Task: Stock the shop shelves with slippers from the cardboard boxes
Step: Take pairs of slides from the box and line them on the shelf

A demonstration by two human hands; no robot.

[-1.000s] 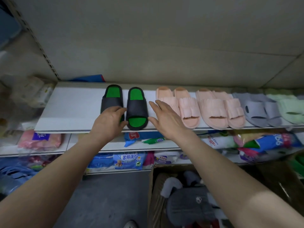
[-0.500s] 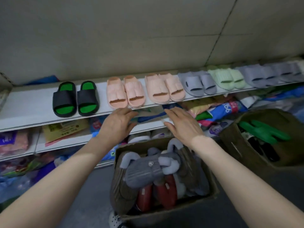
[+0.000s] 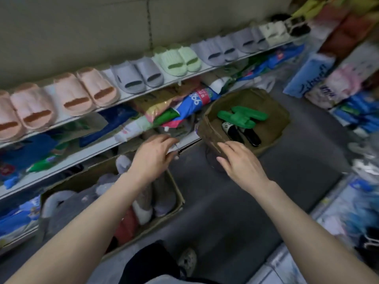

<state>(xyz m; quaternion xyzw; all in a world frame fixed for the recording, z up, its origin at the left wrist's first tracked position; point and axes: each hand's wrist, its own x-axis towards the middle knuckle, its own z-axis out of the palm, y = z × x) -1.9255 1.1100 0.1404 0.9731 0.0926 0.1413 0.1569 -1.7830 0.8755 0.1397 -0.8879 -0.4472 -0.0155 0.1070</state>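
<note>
Overhead, the top shelf [image 3: 180, 80] carries a row of slippers with toes toward the aisle: pink slippers [image 3: 67, 97] at the left, then grey slippers [image 3: 135, 76], pale green slippers [image 3: 177, 60] and more grey pairs running to the far right. Under it the lower shelf [image 3: 82, 160] is crowded with bagged goods [image 3: 178, 105], some of them jutting past its edge just above the hands. Stacked packs [image 3: 313, 74] line the right side of the grey floor [image 3: 235, 201]. Two cardboard boxes stand on that floor. The near box [image 3: 177, 194], low at the left, holds grey plush slippers [image 3: 67, 208] and red slippers [image 3: 126, 224], all blurred. The far box [image 3: 272, 119], to the right, holds green slippers [image 3: 242, 117] lying on top of black slippers [image 3: 242, 134]. The left grip [image 3: 152, 154] hangs above the gap between the near box and the lower shelf's edge, fingers loosely bent and holding nothing. The right grip [image 3: 241, 162] reaches to the far box's near rim, palm down, fingers stretched out and empty; whether it touches the cardboard I cannot tell.
</note>
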